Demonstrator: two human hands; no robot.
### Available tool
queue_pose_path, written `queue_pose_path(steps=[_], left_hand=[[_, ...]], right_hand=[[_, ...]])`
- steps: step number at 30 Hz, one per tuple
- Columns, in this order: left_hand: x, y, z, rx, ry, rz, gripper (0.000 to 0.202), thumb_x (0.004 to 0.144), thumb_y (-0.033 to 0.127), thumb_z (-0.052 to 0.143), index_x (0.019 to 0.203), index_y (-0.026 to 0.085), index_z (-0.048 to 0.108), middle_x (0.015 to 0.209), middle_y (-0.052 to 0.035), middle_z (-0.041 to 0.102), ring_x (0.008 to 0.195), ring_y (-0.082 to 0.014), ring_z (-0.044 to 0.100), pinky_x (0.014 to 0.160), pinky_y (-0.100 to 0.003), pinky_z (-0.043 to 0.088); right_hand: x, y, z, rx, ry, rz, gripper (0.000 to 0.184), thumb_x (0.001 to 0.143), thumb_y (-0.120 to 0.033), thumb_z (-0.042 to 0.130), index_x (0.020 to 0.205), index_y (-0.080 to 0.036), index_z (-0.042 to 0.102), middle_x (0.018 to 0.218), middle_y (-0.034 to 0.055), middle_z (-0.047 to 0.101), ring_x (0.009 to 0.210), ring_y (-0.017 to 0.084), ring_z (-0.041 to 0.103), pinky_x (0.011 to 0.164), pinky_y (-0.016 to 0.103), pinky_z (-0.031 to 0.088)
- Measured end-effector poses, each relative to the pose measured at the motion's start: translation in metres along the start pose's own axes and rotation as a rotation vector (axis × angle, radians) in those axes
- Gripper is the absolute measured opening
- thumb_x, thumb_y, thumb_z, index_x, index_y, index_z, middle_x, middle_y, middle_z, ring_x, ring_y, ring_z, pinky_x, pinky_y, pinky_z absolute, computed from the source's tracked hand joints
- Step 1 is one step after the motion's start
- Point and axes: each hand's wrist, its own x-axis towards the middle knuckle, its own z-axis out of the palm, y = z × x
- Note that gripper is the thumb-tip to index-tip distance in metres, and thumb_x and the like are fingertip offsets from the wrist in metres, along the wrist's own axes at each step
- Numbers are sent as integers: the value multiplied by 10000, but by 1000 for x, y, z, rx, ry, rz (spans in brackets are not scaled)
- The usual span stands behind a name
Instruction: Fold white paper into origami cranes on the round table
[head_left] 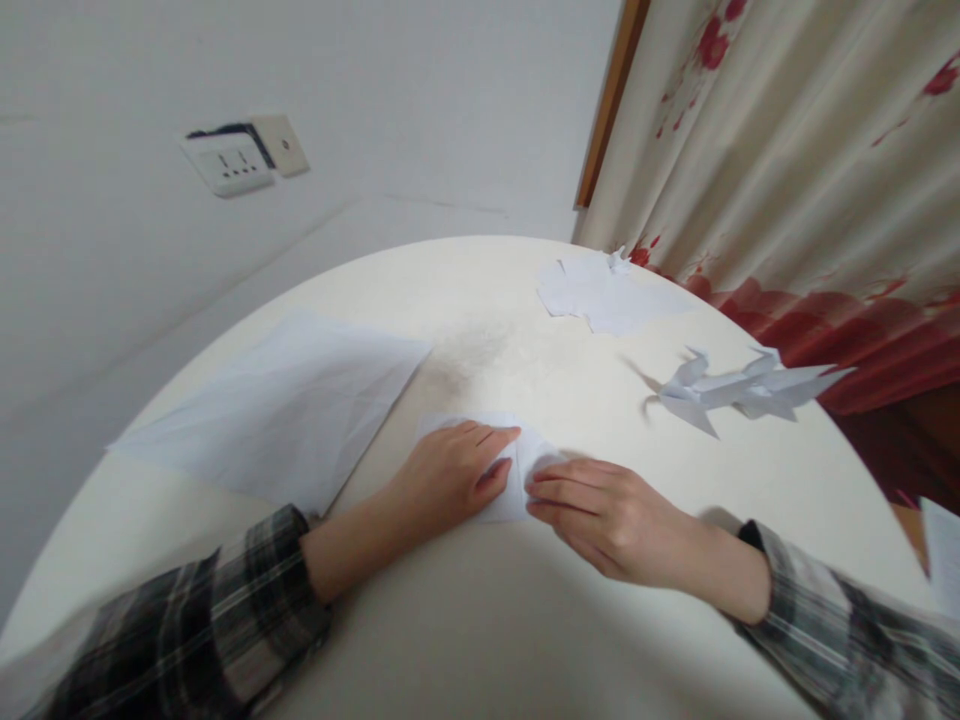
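At a round white desk (450,640), a small folded paper (514,495) lies left of, and nearer than, the paper birds (694,395). The left hand (454,470), its grip loosely spread, presses the paper down; whether the grip of the right hand (611,515) pinches its edge or merely presses, one cannot tell. Uneven pressure could skew the crease; a lighter left hand might let the paper slip. No container shows.

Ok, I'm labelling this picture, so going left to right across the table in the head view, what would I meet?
Large white paper sheet, left hand, right hand, folded paper figures.
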Motion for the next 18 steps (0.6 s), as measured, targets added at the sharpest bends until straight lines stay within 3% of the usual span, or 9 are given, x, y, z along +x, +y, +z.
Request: queue_pose_path(steps=[13, 18], left_hand=[[1, -1, 0, 15, -31, 9, 327, 848, 260, 470, 1147, 137, 520, 1066, -90, 646, 957, -199, 601, 843, -341, 474], [3, 1, -4, 35, -60, 49, 306, 860, 231, 441, 1148, 186, 535, 829, -40, 634, 789, -166, 589, 698, -287, 464]], right_hand=[[-3, 0, 3, -45, 11, 29, 287, 873, -111, 434, 1116, -114, 587, 1123, 94, 637, 1132, 184, 534, 958, 350, 475], [-2, -3, -2, -47, -38, 46, 306, 867, -104, 438, 1138, -115, 580, 1158, 97, 622, 1156, 173, 519, 985, 333, 457]])
